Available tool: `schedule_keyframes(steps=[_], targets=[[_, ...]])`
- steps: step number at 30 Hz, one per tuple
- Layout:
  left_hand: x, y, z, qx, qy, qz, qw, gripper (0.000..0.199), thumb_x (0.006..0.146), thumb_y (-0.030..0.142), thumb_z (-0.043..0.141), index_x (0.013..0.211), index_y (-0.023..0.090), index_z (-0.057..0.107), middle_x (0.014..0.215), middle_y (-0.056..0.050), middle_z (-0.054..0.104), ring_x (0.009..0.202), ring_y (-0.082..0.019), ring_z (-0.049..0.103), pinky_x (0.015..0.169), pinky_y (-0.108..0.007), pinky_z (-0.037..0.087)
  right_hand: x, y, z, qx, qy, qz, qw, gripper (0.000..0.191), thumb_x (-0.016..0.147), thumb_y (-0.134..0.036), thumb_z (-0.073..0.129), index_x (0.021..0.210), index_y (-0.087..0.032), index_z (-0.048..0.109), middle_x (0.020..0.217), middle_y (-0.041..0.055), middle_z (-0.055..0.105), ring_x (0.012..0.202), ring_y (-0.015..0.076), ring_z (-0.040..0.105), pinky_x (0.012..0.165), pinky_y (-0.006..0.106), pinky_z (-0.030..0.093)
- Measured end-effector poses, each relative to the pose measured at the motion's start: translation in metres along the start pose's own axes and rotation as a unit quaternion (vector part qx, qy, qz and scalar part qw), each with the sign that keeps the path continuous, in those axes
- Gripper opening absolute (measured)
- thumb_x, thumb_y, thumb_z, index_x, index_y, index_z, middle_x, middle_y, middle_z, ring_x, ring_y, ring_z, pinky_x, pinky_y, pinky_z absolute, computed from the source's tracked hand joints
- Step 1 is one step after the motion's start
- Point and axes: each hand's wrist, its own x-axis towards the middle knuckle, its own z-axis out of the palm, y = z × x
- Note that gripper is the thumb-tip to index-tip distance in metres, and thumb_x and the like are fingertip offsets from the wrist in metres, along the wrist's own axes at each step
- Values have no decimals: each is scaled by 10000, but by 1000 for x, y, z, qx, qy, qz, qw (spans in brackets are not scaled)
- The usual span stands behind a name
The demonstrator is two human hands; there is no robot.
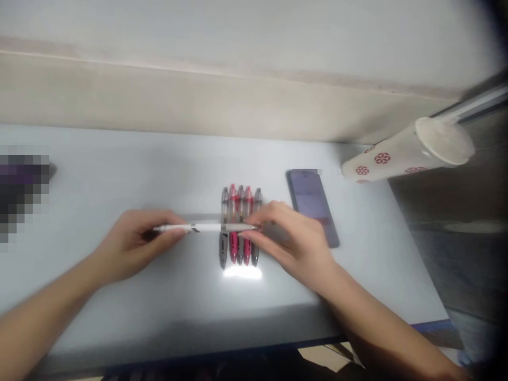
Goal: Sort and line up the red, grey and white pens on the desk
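Note:
A white pen [208,227] with a grey grip section is held level between my two hands. My left hand [137,241] pinches its left end between thumb and fingers. At the right end, by the tip, the thumb and fingers of my right hand [299,241] close on the grey section. Behind and below it, a row of several pens lies side by side on the table, among them a red pen [233,246] and a black pen [223,251]. The held pen crosses over their middles and hides part of them.
A phone [311,198] lies just beyond my right hand. A tall white cup [397,151] with red flower marks and a lid stands at the table's back right corner. A blurred-out dark object [21,185] is at the far left. The wall [198,100] borders the white table [99,174].

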Motion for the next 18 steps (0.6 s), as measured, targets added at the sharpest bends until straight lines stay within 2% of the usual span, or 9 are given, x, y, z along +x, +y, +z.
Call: schedule_keyframes(steps=[4, 9, 12, 15, 18], targets=[[1, 0, -4, -41, -5, -39, 998, 313, 947, 438, 636, 774, 199, 743, 607, 14, 600, 527, -90, 496, 462, -183, 350, 2, -1, 1, 146, 56, 9, 988, 90, 919, -186, 771, 992, -204, 722, 912, 28, 733, 815, 145, 669, 716, 303, 554], [0, 3, -5, -54, -56, -51, 996, 333, 947, 434, 621, 733, 196, 715, 602, 11, 577, 538, -102, 478, 472, -202, 348, 5, -2, -1, 304, 34, 60, 950, 141, 831, -129, 840, 901, -225, 764, 851, 9, 703, 781, 131, 672, 684, 291, 593], [-1, 6, -4, -51, -82, -45, 994, 332, 966, 408, 595, 732, 195, 697, 589, 22, 545, 530, -98, 458, 475, -203, 339, 5, 0, -2, 358, 32, 94, 928, 121, 847, -111, 809, 845, -225, 767, 885, 15, 677, 775, 119, 661, 663, 283, 608], [0, 5, -3, -59, -97, -37, 993, 346, 982, 384, 573, 714, 192, 676, 597, 23, 542, 541, -95, 464, 496, -200, 355, 3, 3, -1, 392, 26, 99, 914, 147, 889, -121, 755, 776, -216, 743, 905, 22, 660, 766, 114, 641, 653, 281, 606], [-1, 2, -4, -65, -93, -37, 993, 355, 994, 375, 547, 719, 194, 679, 601, 20, 551, 549, -99, 481, 506, -201, 369, 1, 3, -1, 377, 38, 99, 920, 160, 911, -129, 724, 775, -212, 708, 873, 17, 647, 774, 120, 628, 676, 279, 587]])
